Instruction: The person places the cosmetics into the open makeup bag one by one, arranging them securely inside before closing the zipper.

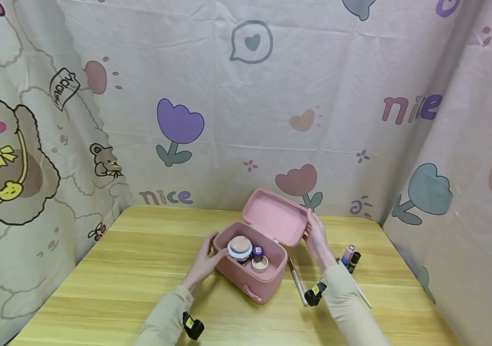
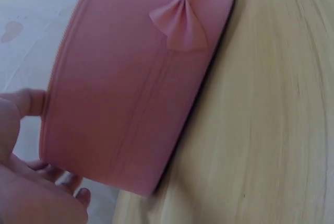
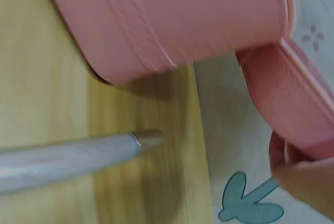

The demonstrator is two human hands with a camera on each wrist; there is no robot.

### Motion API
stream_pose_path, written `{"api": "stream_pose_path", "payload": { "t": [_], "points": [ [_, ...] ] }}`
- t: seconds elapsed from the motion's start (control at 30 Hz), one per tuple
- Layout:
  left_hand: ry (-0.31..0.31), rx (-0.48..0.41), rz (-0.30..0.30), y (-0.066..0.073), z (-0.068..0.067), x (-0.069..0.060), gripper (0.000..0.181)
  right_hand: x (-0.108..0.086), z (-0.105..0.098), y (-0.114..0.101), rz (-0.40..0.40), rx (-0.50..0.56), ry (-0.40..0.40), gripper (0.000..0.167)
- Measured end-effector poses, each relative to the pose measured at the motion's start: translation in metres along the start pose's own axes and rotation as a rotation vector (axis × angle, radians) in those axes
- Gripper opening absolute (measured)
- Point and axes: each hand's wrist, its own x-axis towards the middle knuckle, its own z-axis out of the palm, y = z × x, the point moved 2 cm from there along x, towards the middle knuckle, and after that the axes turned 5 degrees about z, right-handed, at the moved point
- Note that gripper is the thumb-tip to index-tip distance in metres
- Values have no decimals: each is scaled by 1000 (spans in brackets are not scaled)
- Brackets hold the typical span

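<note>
A pink case (image 1: 234,278) with a bow (image 2: 188,18) on its front stands on the table, its lid (image 1: 276,216) raised. My left hand (image 1: 204,263) grips the case's left end, thumb at the rim and fingers along the outside. At the lid's right end, my right hand (image 1: 316,238) holds the edge; in the right wrist view its fingers curl against the lid's outer side. Inside the case lie a round container with a pinkish top (image 1: 240,245), a purple-capped container (image 1: 258,252) and a small cream-coloured round jar (image 1: 260,264). Deeper contents are hidden.
A slim silver-white stick with a brownish end (image 1: 297,282) lies right of the case. Beyond my right wrist are a pink-purple tube (image 1: 348,254), a black tube (image 1: 353,262) and a thin white stick (image 1: 363,295). A printed curtain (image 1: 237,120) hangs behind the wooden table (image 1: 111,288).
</note>
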Motion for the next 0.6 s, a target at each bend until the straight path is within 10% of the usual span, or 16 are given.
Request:
{"api": "stream_pose_path", "payload": {
  "t": [0.27,0.6],
  "points": [
    [-49,-47,33,-4,-4,7,70,-37,5,15,-8,-184,196,75],
    [-97,-62,34,-3,-5,12,73,-92,15,41,56,-300,180,71]
  ]
}}
